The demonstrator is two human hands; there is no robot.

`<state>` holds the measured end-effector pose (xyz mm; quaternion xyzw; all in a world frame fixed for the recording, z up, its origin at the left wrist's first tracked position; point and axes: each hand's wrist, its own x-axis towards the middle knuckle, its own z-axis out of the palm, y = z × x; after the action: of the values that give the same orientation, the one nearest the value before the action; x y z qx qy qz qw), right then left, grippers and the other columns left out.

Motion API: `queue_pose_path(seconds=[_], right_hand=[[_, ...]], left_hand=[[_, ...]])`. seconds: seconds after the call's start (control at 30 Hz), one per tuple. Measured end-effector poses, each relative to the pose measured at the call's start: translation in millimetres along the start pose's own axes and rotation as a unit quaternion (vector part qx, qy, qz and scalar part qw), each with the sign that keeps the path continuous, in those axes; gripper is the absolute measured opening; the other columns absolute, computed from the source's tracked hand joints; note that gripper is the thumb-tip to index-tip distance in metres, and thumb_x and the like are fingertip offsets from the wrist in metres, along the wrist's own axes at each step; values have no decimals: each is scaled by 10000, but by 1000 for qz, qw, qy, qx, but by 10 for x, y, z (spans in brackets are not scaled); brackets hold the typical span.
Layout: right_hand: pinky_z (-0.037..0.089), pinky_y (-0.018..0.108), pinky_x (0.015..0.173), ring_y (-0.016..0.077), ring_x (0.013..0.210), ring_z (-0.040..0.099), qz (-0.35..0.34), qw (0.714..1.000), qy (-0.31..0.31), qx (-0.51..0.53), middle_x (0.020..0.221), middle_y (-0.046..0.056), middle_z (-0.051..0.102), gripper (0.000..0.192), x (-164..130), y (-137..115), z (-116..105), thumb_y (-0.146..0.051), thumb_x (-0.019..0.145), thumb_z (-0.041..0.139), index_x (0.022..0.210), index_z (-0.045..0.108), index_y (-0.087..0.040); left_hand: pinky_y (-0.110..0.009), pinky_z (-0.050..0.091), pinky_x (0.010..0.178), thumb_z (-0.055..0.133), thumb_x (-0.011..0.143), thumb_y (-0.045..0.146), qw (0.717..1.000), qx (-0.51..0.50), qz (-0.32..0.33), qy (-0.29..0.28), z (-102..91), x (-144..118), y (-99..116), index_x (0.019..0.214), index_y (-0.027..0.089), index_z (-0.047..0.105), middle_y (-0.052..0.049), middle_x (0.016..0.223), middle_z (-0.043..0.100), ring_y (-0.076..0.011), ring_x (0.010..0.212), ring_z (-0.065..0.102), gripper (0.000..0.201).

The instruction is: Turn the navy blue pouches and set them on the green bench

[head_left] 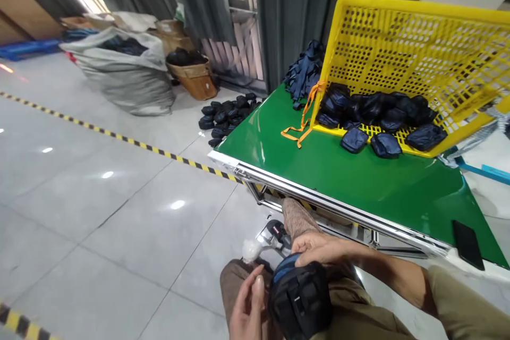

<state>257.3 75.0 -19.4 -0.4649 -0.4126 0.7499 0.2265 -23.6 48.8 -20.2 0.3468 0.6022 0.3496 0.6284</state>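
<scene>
Over my lap is a small black pouch [299, 297] with a blue part along its upper edge and a strap with a buckle-like piece on its front. My right hand [319, 249] grips the pouch at the blue edge, thumb and fingers closed on it. My left hand [249, 305] is just left of the pouch, its fingers stretched out and the thumb near the index finger, with nothing visible in it. A white, rounded, plastic-looking thing [252, 249] shows beyond my left hand near my knee.
A green table [274, 143] bears a yellow crate [374, 5] lying on its side with several dark pouches [385, 144], an orange cord [292, 130] and a black phone [468, 244]. More pouches [227, 117] lie on the floor by a box [195, 81] and a large sack [123, 82].
</scene>
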Motion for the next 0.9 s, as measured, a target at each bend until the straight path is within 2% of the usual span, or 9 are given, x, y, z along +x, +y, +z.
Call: queue_pose_path(seconds=[0.07, 0.13, 0.27, 0.33, 0.43, 0.53, 0.67, 0.77, 0.9], right_hand=[[416, 186, 652, 122, 792, 601, 12, 999, -31, -6, 956, -26, 714, 382, 36, -53, -2, -263, 750, 878, 1102, 748, -190], [422, 178, 635, 116, 773, 601, 14, 998, -54, -34, 923, -41, 719, 384, 87, -79, 7, -224, 727, 869, 1098, 775, -194], [424, 166, 614, 108, 745, 608, 6, 992, -59, -115, 876, -57, 742, 290, 209, 17, 54, -199, 767, 850, 1057, 837, -195], [446, 163, 640, 115, 775, 636, 1, 990, -43, -135, 889, -53, 759, 246, 263, 123, 73, -150, 782, 811, 1021, 852, -190], [468, 180, 665, 127, 769, 657, -11, 988, 4, -151, 873, -42, 768, 249, 307, 267, 57, -109, 794, 790, 1018, 872, -181], [515, 225, 775, 177, 878, 727, -74, 967, 67, -233, 965, 1, 825, 232, 312, 313, -16, -144, 855, 804, 1057, 902, -203], [528, 298, 937, 241, 1055, 769, -127, 897, 172, -386, 1122, 48, 853, 238, 319, 261, -128, -167, 970, 727, 1101, 908, -252], [539, 321, 908, 257, 1044, 780, -126, 869, 180, -444, 1152, 64, 843, 261, 340, 249, -181, -240, 1065, 640, 1178, 874, -253], [557, 353, 894, 290, 1027, 796, -103, 843, 163, -503, 1157, 93, 844, 295, 353, 288, -225, -302, 1130, 550, 1247, 810, -227]], left_hand=[[-351, 616, 1007, 890, 740, 864, 996, 64, 3, -67, -59, 96, 54, 1021, 225, 877, -108, 1180, 827, -356, 1234, 719, 698], [-334, 605, 910, 882, 745, 865, 986, 99, 3, -134, -72, 145, 73, 854, 208, 838, -94, 973, 788, -317, 1042, 713, 667], [-267, 455, 708, 900, 759, 840, 979, 64, -19, -193, 31, 122, -88, 806, 198, 714, 2, 749, 583, -171, 744, 514, 670], [-250, 385, 682, 956, 720, 802, 972, 26, -52, -229, 91, 119, -219, 792, 200, 628, 36, 725, 515, -132, 698, 431, 689], [-241, 360, 692, 988, 708, 760, 962, -19, -82, -259, 140, 203, -337, 834, 208, 586, 46, 750, 519, -118, 689, 414, 694], [-252, 401, 724, 986, 732, 729, 968, 16, -42, -248, 201, 385, -305, 856, 210, 611, 30, 798, 538, -147, 741, 467, 653], [-312, 458, 800, 898, 809, 728, 976, 142, 69, -151, 386, 640, -217, 816, 222, 633, -20, 808, 611, -218, 799, 538, 571], [-408, 490, 982, 753, 936, 565, 961, 219, 142, -90, 505, 747, -261, 982, 248, 714, -81, 949, 741, -298, 921, 654, 323], [-465, 454, 1107, 641, 968, 339, 937, 302, 154, -87, 537, 770, -402, 1131, 277, 752, -112, 994, 783, -341, 994, 725, 207]])
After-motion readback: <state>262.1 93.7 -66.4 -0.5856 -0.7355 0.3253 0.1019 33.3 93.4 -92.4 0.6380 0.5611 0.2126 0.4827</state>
